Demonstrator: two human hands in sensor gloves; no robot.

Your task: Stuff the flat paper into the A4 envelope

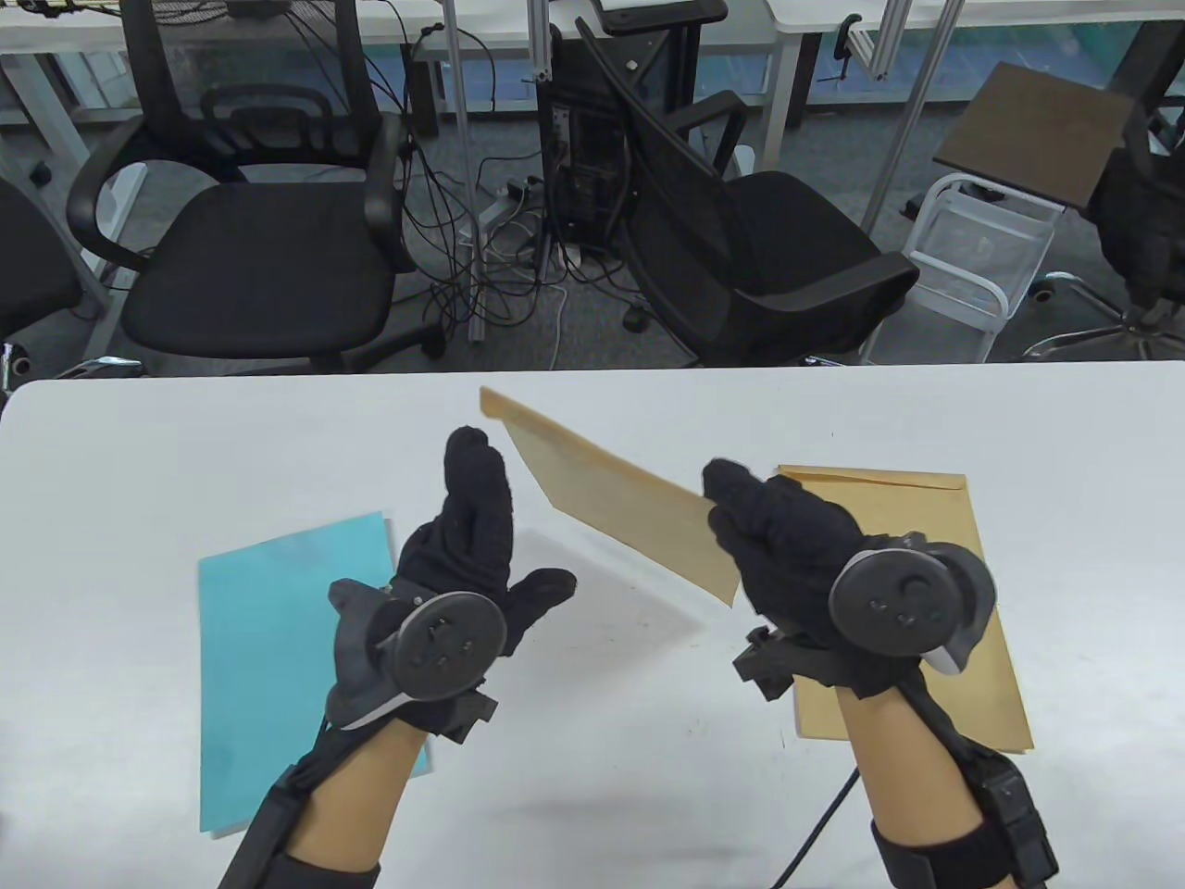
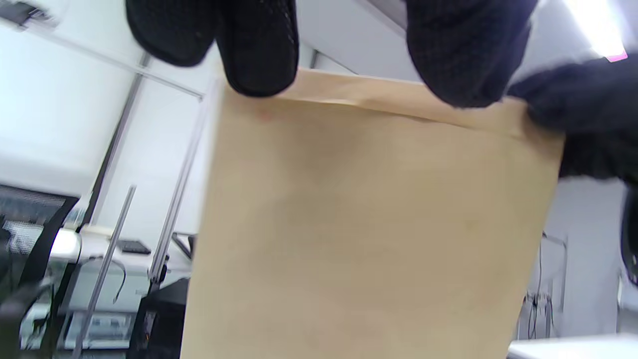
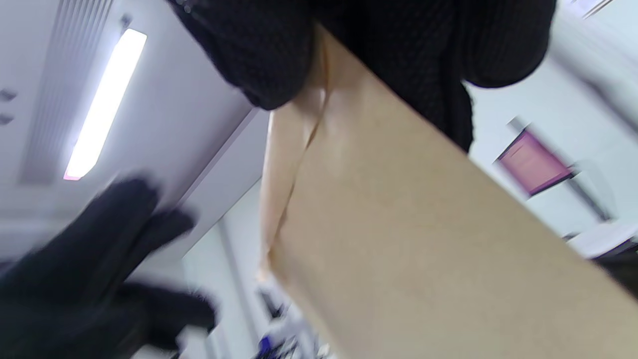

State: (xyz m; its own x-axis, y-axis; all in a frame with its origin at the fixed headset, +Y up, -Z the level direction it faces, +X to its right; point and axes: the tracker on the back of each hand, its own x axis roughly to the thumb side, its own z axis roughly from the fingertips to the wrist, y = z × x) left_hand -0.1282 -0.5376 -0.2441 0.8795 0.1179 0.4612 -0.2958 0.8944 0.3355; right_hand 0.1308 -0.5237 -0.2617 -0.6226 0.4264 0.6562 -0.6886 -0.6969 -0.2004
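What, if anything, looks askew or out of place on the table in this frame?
Nothing looks damaged or spilled. The right hand holds one envelope tilted in the air; the left hand is open beside it. The blue paper and a second envelope lie flat on the table.

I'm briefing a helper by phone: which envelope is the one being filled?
On the white table, look between the two gloved hands. The right hand holds a tan envelope tilted in the air, unlike the second envelope lying flat beneath that wrist.
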